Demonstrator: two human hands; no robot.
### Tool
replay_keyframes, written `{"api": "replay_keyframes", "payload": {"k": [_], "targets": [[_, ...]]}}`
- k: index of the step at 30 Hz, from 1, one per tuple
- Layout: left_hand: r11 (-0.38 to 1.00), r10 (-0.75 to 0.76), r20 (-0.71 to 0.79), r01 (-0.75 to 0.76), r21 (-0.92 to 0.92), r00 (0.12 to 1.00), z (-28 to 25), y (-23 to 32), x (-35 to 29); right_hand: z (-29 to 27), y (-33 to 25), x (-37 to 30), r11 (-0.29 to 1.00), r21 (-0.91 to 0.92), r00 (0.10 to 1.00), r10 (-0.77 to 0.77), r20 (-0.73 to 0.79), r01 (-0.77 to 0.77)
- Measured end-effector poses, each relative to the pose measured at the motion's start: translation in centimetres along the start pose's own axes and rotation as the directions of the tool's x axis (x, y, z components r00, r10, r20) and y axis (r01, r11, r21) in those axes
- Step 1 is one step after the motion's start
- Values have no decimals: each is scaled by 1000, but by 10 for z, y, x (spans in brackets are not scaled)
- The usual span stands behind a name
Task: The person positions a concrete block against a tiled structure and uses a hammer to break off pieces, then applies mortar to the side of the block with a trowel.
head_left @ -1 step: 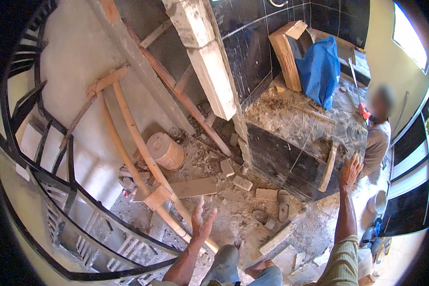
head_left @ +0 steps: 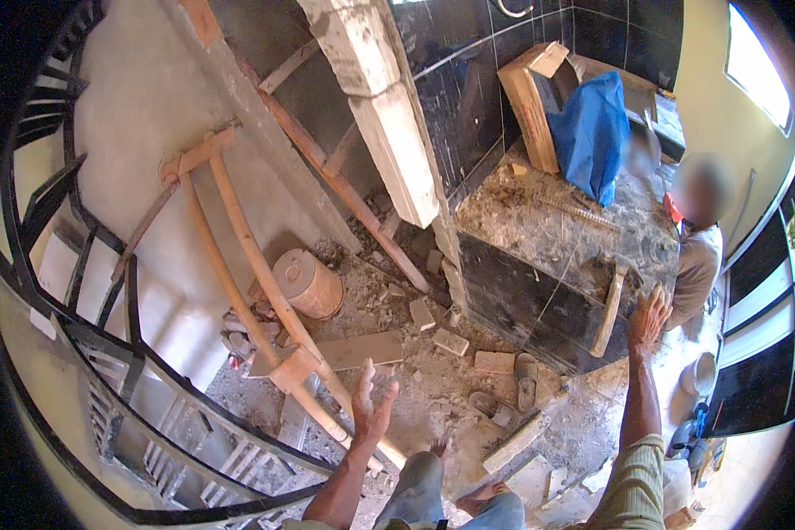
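Note:
My left hand [head_left: 373, 406] is raised beside the wooden poles [head_left: 306, 371], fingers stretched and apart, holding nothing. Out at the right, my right hand [head_left: 650, 320] is spread with its palm down at the edge of the dusty counter [head_left: 583, 190]; whether it rests on the surface I cannot tell. Just left of that hand lies a hammer [head_left: 609, 311], its pale wooden handle hanging over the black tiled front and its head dark with dust. A co-worker [head_left: 700, 265] stands beyond my right hand, near a small red object [head_left: 672, 208].
A cardboard box [head_left: 528, 110] and a blue sheet [head_left: 590, 137] stand on the counter. Below are a round bucket-like container [head_left: 306, 283], bricks [head_left: 495, 361], a pair of sandals [head_left: 526, 382] and rubble. A black railing [head_left: 194, 393] curves along the left. A whitish pillar [head_left: 397, 159] hangs above broken masonry.
My left hand has shifted very slightly upward. The co-worker's head has moved a little, and less of the red object shows. My right hand and the hammer stay put.

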State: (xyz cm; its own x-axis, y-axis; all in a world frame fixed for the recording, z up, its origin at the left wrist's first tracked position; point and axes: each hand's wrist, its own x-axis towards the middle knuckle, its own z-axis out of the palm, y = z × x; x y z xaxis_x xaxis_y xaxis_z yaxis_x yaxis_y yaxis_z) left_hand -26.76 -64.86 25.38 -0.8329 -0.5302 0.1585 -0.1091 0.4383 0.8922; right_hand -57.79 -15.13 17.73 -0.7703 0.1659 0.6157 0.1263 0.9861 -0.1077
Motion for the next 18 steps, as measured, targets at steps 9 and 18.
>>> {"api": "replay_keyframes", "payload": {"k": [9, 18], "targets": [[951, 187, 30, -173, -254, 982, -3, 67, 207, -23, -25, 2, 923, -360, 929, 243, 278, -133], [907, 366, 184, -306, -289, 912, 2, 151, 380, -89, -54, -21, 840, -140, 840, 537, 84, -523]]}}
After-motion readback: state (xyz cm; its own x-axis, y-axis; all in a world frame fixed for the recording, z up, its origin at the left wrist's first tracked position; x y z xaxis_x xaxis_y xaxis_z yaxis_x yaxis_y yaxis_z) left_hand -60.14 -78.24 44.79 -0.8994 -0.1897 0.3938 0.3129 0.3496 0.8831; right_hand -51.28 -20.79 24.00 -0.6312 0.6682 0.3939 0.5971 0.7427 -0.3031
